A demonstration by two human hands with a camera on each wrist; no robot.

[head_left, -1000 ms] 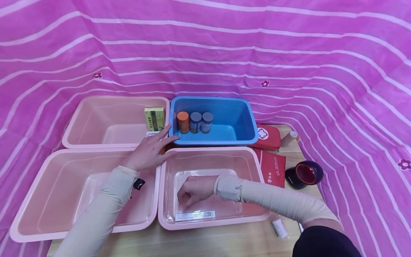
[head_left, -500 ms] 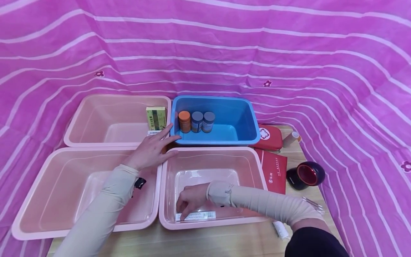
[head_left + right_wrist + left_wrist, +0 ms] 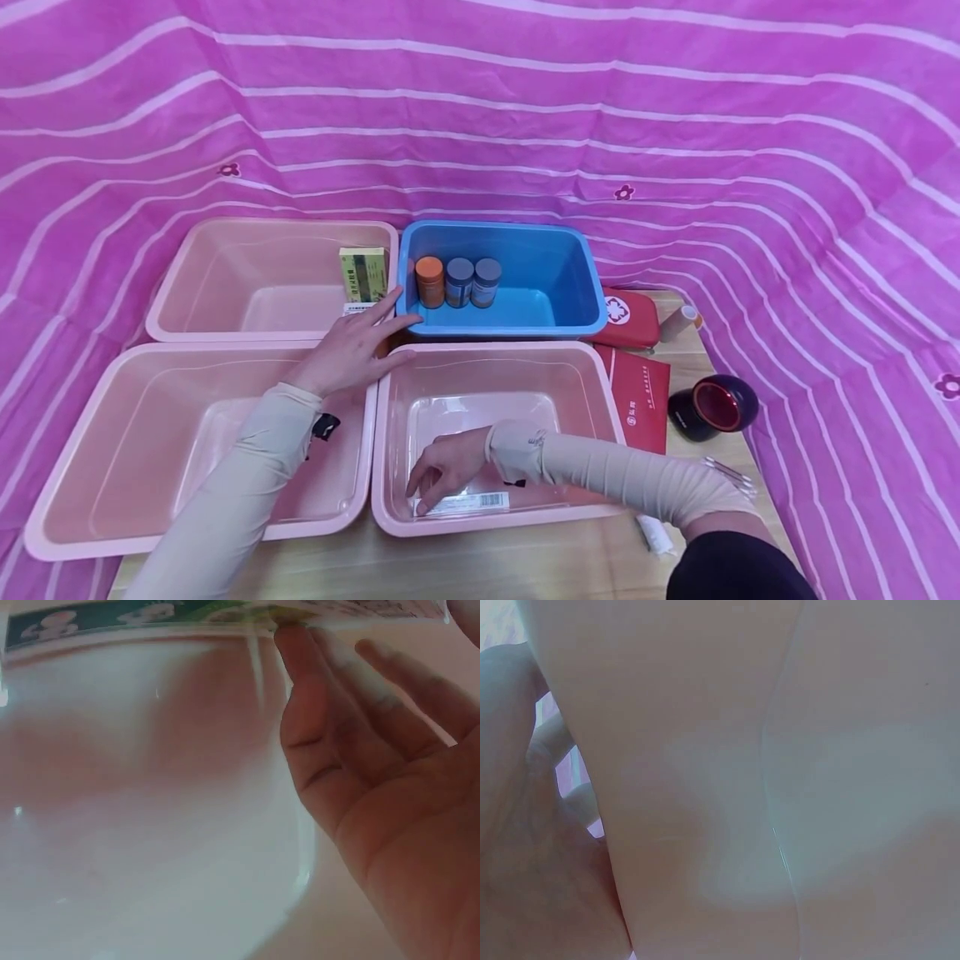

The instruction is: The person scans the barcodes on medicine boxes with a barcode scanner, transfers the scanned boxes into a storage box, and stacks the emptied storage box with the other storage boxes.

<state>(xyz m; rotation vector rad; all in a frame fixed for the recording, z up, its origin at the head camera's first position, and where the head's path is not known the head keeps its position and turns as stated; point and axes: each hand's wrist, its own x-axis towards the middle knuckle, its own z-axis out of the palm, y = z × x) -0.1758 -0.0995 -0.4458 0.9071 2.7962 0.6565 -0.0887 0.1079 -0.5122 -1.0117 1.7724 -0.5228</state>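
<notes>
In the head view, my right hand [image 3: 450,467] reaches down into the near right pink bin [image 3: 611,392]. Its thumb and fingers pinch the left end of a slim white carton [image 3: 472,503] with a barcode, by the bin's front wall. The right wrist view shows the carton's [image 3: 187,616] green printed face, with my fingertips against its edge. My left hand [image 3: 348,354] lies with fingers spread over the rims where the bins meet. From the left wrist, the hand [image 3: 540,825] appears behind a pink bin wall [image 3: 690,787].
A blue bin [image 3: 540,312] holds an orange jar [image 3: 430,283] and two grey-capped jars [image 3: 472,283]. Yellow-green boxes [image 3: 365,273] lie in the far left pink bin [image 3: 225,275]. Right of the bins are a red case [image 3: 633,321], a red packet [image 3: 645,400] and a dark round device [image 3: 716,404].
My right hand has lowered to the bin's front and taken hold of the slim carton, whose end has shifted slightly. The left hand stays in place.
</notes>
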